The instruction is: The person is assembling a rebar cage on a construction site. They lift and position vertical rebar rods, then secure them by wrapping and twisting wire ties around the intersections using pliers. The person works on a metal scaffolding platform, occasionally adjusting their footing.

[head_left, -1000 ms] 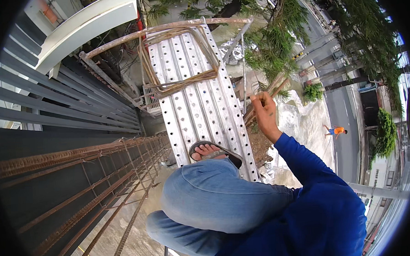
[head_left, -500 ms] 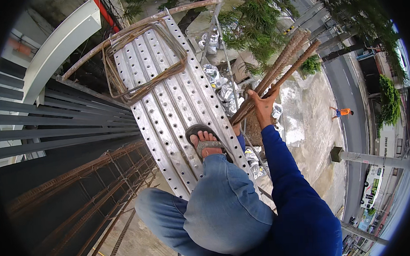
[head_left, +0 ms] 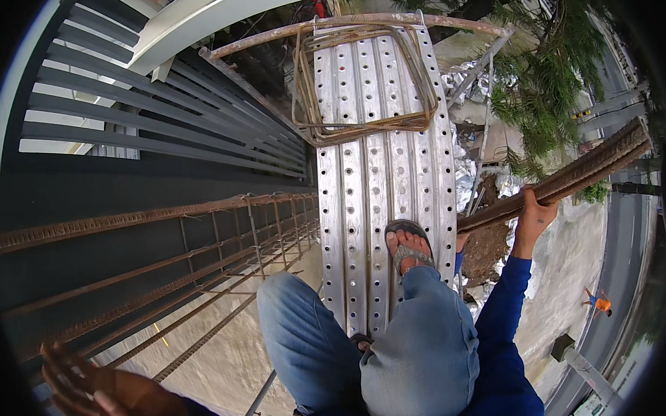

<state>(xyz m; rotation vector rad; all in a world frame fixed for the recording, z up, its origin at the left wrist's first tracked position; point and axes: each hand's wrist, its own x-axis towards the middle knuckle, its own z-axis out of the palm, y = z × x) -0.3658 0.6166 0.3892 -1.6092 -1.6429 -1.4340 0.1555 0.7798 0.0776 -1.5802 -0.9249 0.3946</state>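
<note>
In the head view, the right hand (head_left: pixel 535 218) is closed around a bundle of steel bars (head_left: pixel 588 168), its thumb over them and the other fingers partly hidden. The bars are rusty brown and ribbed, long and straight, lying close side by side. They slant from the right edge of the metal plank (head_left: pixel 376 176) up to the right, out over the ground, with their ends near the road. The left hand (head_left: pixel 115 400) is open and holds nothing, fingers spread and blurred, near the rusty steel cage (head_left: pixel 125 223) along the dark wall (head_left: pixel 94 181). A sandalled foot (head_left: pixel 409 248) rests on the plank, and bent rod frames (head_left: pixel 378 126) lie across its far end.
</note>
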